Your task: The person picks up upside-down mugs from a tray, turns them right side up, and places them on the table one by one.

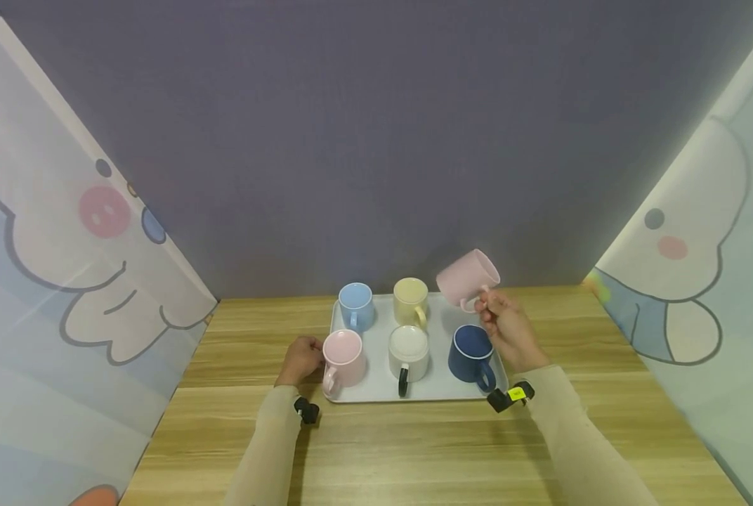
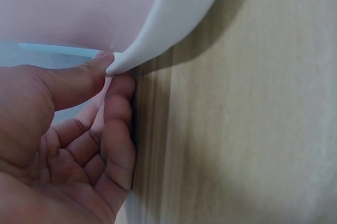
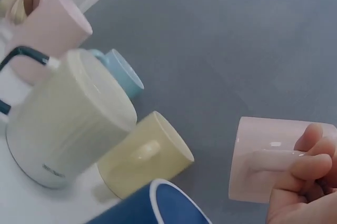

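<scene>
My right hand grips the handle of a pink mug, which is tilted in the air over the back right of a white tray. With thumb and fingers my left hand pinches the tray's left rim, beside a second pink mug standing upright. Also upright on the tray are a light blue mug, a yellow mug, a white mug with a black handle and a dark blue mug, the closest standing one to my right hand.
The tray lies on a wooden table. A dark grey wall panel rises behind it. Cartoon-printed side panels flank the table left and right.
</scene>
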The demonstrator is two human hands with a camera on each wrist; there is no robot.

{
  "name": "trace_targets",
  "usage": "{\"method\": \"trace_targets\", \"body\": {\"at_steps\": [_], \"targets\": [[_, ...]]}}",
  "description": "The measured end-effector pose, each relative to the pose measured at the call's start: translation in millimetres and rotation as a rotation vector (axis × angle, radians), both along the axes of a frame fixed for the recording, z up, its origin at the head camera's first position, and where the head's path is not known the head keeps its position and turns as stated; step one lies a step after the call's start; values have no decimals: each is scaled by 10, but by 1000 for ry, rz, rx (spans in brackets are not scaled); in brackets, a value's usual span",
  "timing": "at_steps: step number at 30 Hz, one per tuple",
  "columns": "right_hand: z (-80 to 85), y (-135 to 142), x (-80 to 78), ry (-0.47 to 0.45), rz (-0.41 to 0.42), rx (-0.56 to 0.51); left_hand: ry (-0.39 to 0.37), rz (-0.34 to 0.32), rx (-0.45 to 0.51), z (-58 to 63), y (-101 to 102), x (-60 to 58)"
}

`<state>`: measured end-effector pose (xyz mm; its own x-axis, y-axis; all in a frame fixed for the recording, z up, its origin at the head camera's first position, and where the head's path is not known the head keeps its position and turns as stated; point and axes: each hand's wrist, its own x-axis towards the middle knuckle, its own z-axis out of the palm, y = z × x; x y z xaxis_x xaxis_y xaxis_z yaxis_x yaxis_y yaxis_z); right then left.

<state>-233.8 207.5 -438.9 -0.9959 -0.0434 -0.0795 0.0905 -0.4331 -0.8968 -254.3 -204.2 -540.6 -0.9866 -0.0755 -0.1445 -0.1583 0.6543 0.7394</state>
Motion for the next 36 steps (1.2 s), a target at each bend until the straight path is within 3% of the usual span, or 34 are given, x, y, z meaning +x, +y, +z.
{"method": "trace_targets", "body": {"at_steps": [17, 28, 36], "targets": [[-138, -60, 76, 11, 216, -664, 31, -10, -18, 7, 25, -5], [-182, -148, 100, 0, 246, -822, 52, -3, -19, -22, 32, 8], [-183, -242, 115, -41, 203, -844, 64, -11, -14, -55, -12, 8]]}}
